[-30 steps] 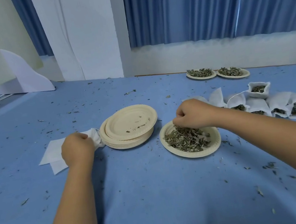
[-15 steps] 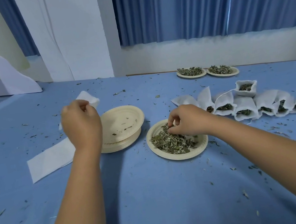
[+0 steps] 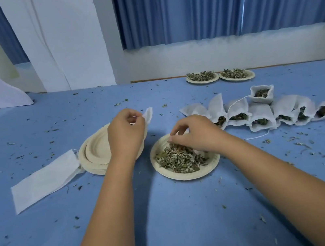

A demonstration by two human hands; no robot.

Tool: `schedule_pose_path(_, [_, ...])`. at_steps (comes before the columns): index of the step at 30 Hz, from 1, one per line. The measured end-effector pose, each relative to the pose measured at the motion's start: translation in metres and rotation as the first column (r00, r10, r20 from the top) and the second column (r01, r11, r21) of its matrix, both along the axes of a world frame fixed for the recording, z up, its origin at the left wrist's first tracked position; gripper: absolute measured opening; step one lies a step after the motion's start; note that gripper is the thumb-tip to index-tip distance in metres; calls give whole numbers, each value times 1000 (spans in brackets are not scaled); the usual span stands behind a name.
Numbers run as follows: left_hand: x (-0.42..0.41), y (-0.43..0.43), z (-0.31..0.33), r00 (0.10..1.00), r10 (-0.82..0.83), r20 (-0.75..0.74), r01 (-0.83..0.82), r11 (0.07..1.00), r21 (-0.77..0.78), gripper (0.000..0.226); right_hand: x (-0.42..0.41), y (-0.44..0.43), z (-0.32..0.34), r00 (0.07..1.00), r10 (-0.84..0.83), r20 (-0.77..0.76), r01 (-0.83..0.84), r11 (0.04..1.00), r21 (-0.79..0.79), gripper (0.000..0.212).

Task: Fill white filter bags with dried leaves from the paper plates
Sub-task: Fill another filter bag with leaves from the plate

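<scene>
Blue counter (image 3: pixel 172 217) strewn with leaf crumbs, blue curtains (image 3: pixel 212 2) behind: a pinch of leaves is about to go to a bag.

Head view: the left hand (image 3: pixel 126 135) has its grip pinched on an empty bag (image 3: pixel 148 114) above the stack (image 3: pixel 96 152) of bare plates. The right hand (image 3: pixel 195 136) has its grip closed on leaves (image 3: pixel 176 159) at the far side of the plate (image 3: pixel 187 176). The bag hangs limp, its mouth not visibly open, so the pinch may well miss and scatter. Dry flakes could also drop while crossing. Filled bags (image 3: pixel 260 115) lie to the right.
</scene>
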State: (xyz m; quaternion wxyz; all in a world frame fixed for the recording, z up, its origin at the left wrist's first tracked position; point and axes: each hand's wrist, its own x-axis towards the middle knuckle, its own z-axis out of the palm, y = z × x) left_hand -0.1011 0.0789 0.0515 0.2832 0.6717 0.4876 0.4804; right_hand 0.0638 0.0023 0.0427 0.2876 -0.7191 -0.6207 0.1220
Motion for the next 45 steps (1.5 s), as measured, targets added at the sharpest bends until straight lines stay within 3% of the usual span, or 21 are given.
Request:
schedule_pose_path(2, [8,-3,-6,997,-75,16,76,997,-19,9,-4,3,0,984,-54,-167,69,994,87,32])
schedule_pose_path(5, [15,-8,-10,985,-174,5,174,985,-12,5,-13,9,2,944,-90,-318,124,988,89,58])
schedule_pose_path(7, [15,-9,-10,978,-209,2,209,978,-4,6,-17,14,1,937,-103,-334,140,986,90,53])
schedule_pose_path(10, [13,-12,-7,986,-154,68,154,988,14,14,-15,19,-4,939,-146,-313,185,978,99,33])
schedule_pose_path(13, [8,-11,-6,994,1,105,-12,995,100,20,-12,20,-8,948,-140,-286,168,983,75,30])
schedule_pose_path(16, [8,-9,-9,999,11,-38,-5,985,173,20,-8,14,-5,973,-56,-224,67,997,42,30])
schedule_pose_path(20, [12,-6,-14,965,-16,-263,55,988,141,23,8,-2,0,999,19,-45,-23,995,-101,25])
schedule_pose_path(23, [13,-6,-15,945,-65,-321,108,987,118,27,11,-11,-4,996,71,-45,-77,984,-159,30])
schedule_pose_path(28, [13,-8,-17,895,-161,-416,237,962,137,56,10,-11,-7,996,82,23,-78,988,-132,40])
schedule_pose_path(39, [11,-11,-15,865,-205,-459,304,940,153,40,0,-10,-14,984,100,149,-87,992,-90,27])
schedule_pose_path(45, [15,-11,-17,907,-197,-373,255,960,114,30,11,-10,-5,1000,20,-5,-20,999,-42,22])
